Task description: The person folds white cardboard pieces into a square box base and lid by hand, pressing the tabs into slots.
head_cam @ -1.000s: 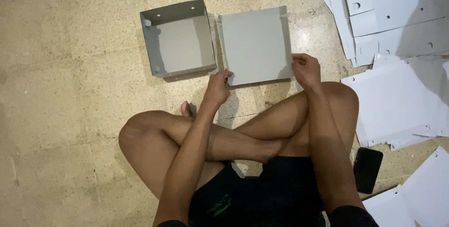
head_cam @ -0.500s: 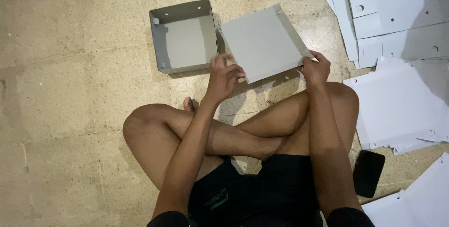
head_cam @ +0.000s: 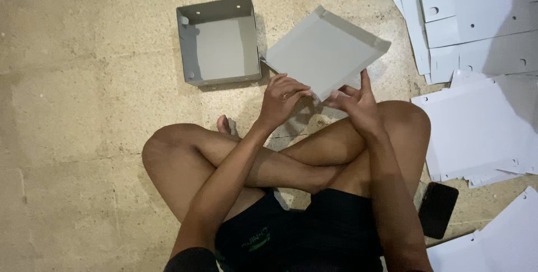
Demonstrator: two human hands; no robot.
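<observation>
I sit cross-legged on a stone floor. Both hands hold a grey cardboard sheet with folded-up edges (head_cam: 322, 50), lifted off the floor and turned like a diamond. My left hand (head_cam: 282, 99) grips its near left edge. At the near right edge, my right hand (head_cam: 354, 103) holds it with fingers spread. A finished grey open box (head_cam: 219, 42) rests on the floor just left of the sheet, its corner almost touching.
Stacks of flat white cardboard blanks (head_cam: 476, 25) cover the floor at the right, with more blanks (head_cam: 482, 132) beside my right knee. A dark phone (head_cam: 439, 209) lies by my right thigh. Bare floor (head_cam: 73, 109) stretches to the left.
The grey sheet lay flat on the floor beside the box; my hands have lifted it and rotated it clockwise, its far corner swinging right.
</observation>
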